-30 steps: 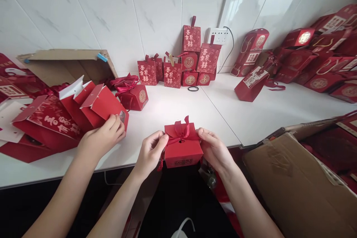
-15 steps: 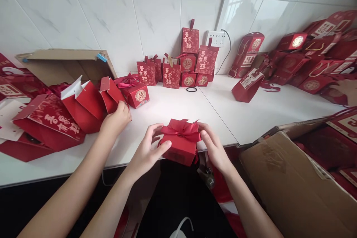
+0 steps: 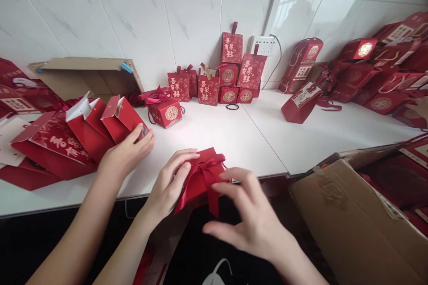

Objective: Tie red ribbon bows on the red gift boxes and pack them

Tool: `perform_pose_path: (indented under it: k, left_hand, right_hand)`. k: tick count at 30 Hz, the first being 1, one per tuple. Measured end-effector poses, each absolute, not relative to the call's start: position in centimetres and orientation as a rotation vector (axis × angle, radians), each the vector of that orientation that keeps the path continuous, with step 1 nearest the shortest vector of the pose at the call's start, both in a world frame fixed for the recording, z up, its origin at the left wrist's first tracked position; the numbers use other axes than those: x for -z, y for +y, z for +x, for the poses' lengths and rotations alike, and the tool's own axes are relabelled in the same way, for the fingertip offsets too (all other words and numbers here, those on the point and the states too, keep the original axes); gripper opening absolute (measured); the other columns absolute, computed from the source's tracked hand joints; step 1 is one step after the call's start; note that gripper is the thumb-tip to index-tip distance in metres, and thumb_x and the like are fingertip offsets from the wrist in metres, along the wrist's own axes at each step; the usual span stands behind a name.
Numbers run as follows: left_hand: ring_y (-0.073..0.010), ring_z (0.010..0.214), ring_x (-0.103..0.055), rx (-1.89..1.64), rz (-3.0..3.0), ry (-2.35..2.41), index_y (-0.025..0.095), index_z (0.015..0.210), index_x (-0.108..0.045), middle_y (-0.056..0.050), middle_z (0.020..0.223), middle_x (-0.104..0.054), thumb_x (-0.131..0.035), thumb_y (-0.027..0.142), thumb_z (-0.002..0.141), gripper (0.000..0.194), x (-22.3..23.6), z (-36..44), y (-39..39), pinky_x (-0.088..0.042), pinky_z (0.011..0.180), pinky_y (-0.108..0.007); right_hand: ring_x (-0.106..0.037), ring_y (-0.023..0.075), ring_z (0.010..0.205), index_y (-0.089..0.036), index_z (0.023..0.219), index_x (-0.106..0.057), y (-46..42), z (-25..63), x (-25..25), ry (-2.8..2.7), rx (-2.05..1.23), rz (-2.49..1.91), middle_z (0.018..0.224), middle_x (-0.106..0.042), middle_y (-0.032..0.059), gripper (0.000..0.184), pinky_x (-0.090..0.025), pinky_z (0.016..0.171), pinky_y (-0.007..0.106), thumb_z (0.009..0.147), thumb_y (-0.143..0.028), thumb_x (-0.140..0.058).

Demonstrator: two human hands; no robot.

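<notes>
A small red gift box (image 3: pixel 195 182) tied with a dark red ribbon bow (image 3: pixel 207 173) is tilted over the white table's front edge (image 3: pixel 267 173). My left hand (image 3: pixel 169 185) grips its left side, fingers laid over the top. To the box's right, my right hand (image 3: pixel 249 220) is open with fingers spread; its index fingertip touches the ribbon. Further left, another person's hand (image 3: pixel 127 153) rests on an open red paper bag (image 3: pixel 122 118).
Flat red bags (image 3: pixel 56 144) pile at the left before a cardboard box (image 3: pixel 87 75). Red boxes (image 3: pixel 230 75) stand by the wall socket (image 3: pixel 264 44); a ribboned box (image 3: pixel 166 113) and black hair tie (image 3: pixel 232 107) lie nearby. More bags (image 3: pixel 368 75) fill the right; an open carton (image 3: pixel 354 218) stands below.
The gift box has tipped and dropped lower left in my left hand. My right hand came off its side and spread open. The other person's hand shifted on the red bag.
</notes>
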State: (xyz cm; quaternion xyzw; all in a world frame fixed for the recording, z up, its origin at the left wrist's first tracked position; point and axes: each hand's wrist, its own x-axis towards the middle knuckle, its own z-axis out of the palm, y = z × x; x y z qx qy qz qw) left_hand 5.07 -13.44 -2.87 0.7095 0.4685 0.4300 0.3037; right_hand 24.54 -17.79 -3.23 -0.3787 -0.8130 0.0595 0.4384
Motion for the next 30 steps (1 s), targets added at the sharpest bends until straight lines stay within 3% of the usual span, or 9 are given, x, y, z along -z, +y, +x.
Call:
perform_pose_path:
  k: [2, 4, 7, 11, 16, 22, 30]
  left_hand:
    - [-0.0214, 0.121, -0.047, -1.131, 1.827, 1.139, 0.021, 0.104, -0.062, -0.006, 0.122, -0.056, -0.031, 0.033, 0.092, 0.035, 3.4, 5.0, -13.0, -0.035, 0.107, -0.037]
    - [-0.0218, 0.122, -0.046, -1.120, 1.794, 1.104, 0.021, 0.104, -0.063, -0.006, 0.123, -0.056, -0.033, 0.033, 0.092, 0.034, 3.8, 5.0, -12.5, -0.035, 0.107, -0.036]
    - [-0.0203, 0.122, -0.045, -1.085, 1.824, 1.126, 0.023, 0.104, -0.062, -0.004, 0.124, -0.054, -0.039, 0.033, 0.091, 0.028, 3.9, 4.9, -12.1, -0.035, 0.106, -0.034]
    - [-0.0199, 0.121, -0.046, -1.039, 1.887, 1.124, 0.023, 0.101, -0.062, -0.004, 0.123, -0.053, -0.039, 0.031, 0.092, 0.027, 3.8, 4.8, -11.6, -0.036, 0.105, -0.034]
    - [-0.0197, 0.118, -0.048, -1.010, 1.908, 1.133, 0.023, 0.096, -0.062, -0.004, 0.120, -0.055, -0.040, 0.030, 0.091, 0.024, 3.3, 4.9, -11.0, -0.040, 0.100, -0.032]
    - [-0.0182, 0.116, -0.050, -0.886, 2.022, 1.278, 0.023, 0.085, -0.063, -0.001, 0.120, -0.053, -0.037, 0.023, 0.088, 0.027, 1.8, 5.8, -11.6, -0.041, 0.098, -0.031]
    - [-0.0205, 0.116, -0.050, -0.855, 2.046, 1.354, 0.021, 0.076, -0.059, -0.003, 0.114, -0.056, -0.053, 0.029, 0.082, 0.012, 1.5, 6.4, -11.7, -0.039, 0.100, -0.033]
  right_hand:
    - [-0.049, 0.0265, 0.114, -0.018, 0.117, -0.052, -17.5, 22.6, 3.3, -2.166, 0.019, -0.821, 0.115, -0.058, 0.0132, 0.045, -0.042, 0.090, 0.040, 0.082, -0.045, -0.059]
    - [-0.047, 0.0246, 0.117, -0.016, 0.119, -0.051, -16.9, 21.0, 3.7, -2.200, 0.127, -0.799, 0.118, -0.059, 0.0123, 0.035, -0.038, 0.093, 0.040, 0.087, -0.031, -0.055]
    - [-0.057, 0.0191, 0.099, -0.016, 0.106, -0.058, -16.1, 19.6, 4.4, -2.113, 0.155, -0.801, 0.102, -0.066, 0.0079, 0.019, -0.040, 0.084, 0.036, 0.088, -0.016, -0.051]
    - [-0.058, 0.0153, 0.080, -0.016, 0.086, -0.059, -15.8, 19.8, 5.0, -1.991, 0.104, -0.734, 0.079, -0.065, 0.0034, 0.005, -0.043, 0.074, 0.032, 0.084, -0.013, -0.056]
    - [-0.058, 0.0165, 0.087, -0.015, 0.080, -0.057, -15.5, 20.5, 5.7, -1.954, 0.154, -0.592, 0.084, -0.063, 0.0056, 0.011, -0.047, 0.074, 0.031, 0.077, -0.005, -0.057]
    - [-0.059, 0.0148, 0.081, -0.015, 0.078, -0.056, -15.2, 21.2, 6.1, -1.996, 0.183, -0.498, 0.076, -0.064, 0.0024, 0.012, -0.048, 0.075, 0.032, 0.074, -0.004, -0.058]
    - [-0.058, 0.0127, 0.079, -0.016, 0.079, -0.055, -15.2, 21.6, 5.6, -2.033, 0.113, -0.476, 0.075, -0.066, 0.0008, 0.012, -0.049, 0.075, 0.030, 0.076, -0.005, -0.057]
